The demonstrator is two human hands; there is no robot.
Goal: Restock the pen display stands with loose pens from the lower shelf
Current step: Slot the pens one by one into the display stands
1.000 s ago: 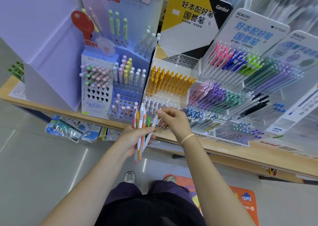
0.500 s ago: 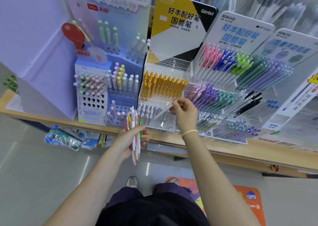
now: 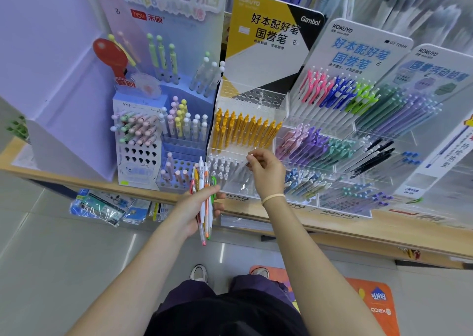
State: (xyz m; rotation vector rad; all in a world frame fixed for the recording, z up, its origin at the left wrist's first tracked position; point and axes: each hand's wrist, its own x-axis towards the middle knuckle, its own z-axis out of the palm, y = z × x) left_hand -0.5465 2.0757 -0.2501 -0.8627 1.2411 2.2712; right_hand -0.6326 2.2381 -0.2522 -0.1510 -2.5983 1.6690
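My left hand (image 3: 197, 207) grips a bundle of loose pens (image 3: 204, 200), white, orange, pink and green, held upright below the shelf edge. My right hand (image 3: 267, 173) pinches a white-capped clear pen (image 3: 247, 161) by its top, over the bottom row of the clear acrylic stand (image 3: 225, 167) with the yellow header. That row holds several white-capped pens on its left; a row of yellow pens (image 3: 245, 131) stands above it.
A blue stand (image 3: 176, 141) with pastel pens sits to the left, and stands full of coloured pens (image 3: 330, 146) to the right. All rest on a wooden shelf (image 3: 332, 225). Packaged goods (image 3: 102, 207) hang below it. My shoes and an orange floor mat (image 3: 371, 302) lie underneath.
My right hand took one pen from the bundle and carried it up and right to the clear stand's bottom row. My left hand with the bundle stayed about where it was.
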